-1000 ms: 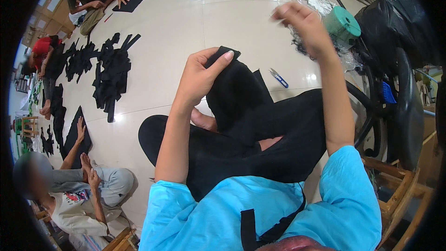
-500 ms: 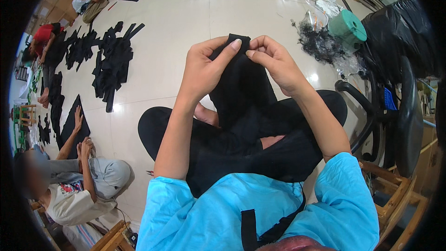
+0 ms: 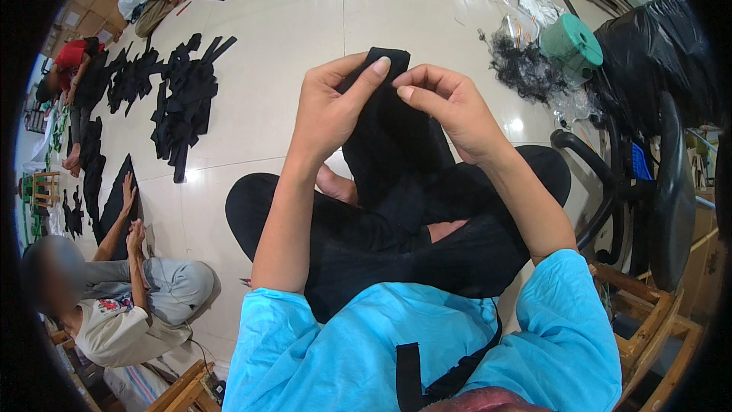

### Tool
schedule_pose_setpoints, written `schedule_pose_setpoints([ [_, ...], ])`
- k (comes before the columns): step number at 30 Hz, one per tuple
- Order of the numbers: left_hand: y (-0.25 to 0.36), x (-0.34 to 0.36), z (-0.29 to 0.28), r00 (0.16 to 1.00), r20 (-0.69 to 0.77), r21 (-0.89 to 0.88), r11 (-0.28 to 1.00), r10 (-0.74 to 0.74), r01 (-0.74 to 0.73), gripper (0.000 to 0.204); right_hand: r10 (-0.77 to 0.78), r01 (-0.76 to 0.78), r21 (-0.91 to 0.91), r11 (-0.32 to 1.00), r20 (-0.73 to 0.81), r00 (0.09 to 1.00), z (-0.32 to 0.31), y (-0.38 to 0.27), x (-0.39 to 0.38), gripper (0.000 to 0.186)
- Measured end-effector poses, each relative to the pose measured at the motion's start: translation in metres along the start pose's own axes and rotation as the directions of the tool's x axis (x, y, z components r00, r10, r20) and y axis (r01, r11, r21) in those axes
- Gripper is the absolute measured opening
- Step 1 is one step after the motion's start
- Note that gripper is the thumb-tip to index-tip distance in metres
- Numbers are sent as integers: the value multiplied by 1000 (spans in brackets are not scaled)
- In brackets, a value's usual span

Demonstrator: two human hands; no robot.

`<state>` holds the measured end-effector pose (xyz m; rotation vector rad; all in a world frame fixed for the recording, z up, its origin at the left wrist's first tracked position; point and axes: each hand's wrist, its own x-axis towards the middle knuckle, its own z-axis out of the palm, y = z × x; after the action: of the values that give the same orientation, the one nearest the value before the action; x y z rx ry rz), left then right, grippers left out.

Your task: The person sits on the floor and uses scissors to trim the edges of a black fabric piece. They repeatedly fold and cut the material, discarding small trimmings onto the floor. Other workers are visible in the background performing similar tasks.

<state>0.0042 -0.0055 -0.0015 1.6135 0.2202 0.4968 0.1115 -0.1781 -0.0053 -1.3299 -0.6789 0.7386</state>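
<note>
A piece of black cloth stretches up from my lap, its far end narrow and looking folded. My left hand pinches that far end, thumb on top and fingers underneath. Over the cloth's right edge, my right hand is closed, thumb and forefinger pressed together. Whatever lies between those fingertips, if anything, is too small or hidden to name. Black trousers cover my crossed legs, and the cloth blends into them where it meets the lap.
Piles of black cloth strips lie on the tiled floor to the left. A co-worker sits at lower left; others work farther back. Right stand a green spool, tangled black thread, a black bag and a black chair.
My right hand has shifted left over the cloth, and the cloth's held end has moved slightly up and left with my left hand. The co-worker at lower left has moved one hand.
</note>
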Motion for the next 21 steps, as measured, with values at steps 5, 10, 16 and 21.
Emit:
schedule_pose_setpoints([
  [5, -4, 1, 7, 997, 47, -110, 992, -62, 67, 30, 35, -35, 71, 997, 0, 999, -1, 8, 1, 15],
  [10, -1, 1, 7, 993, 76, -135, 985, -96, 105, 30, 79, -78, 161, 984, -2, 997, 1, 11, 1, 13],
  [16, -1, 0, 5, 990, 94, -133, 985, -101, 113, 31, 48, -47, 118, 992, -6, 999, 1, 11, 0, 12],
  [21, -6, 1, 5, 992, 92, -102, 991, -82, 91, 32, 45, -44, 138, 989, -10, 999, 2, 13, 1, 12],
])
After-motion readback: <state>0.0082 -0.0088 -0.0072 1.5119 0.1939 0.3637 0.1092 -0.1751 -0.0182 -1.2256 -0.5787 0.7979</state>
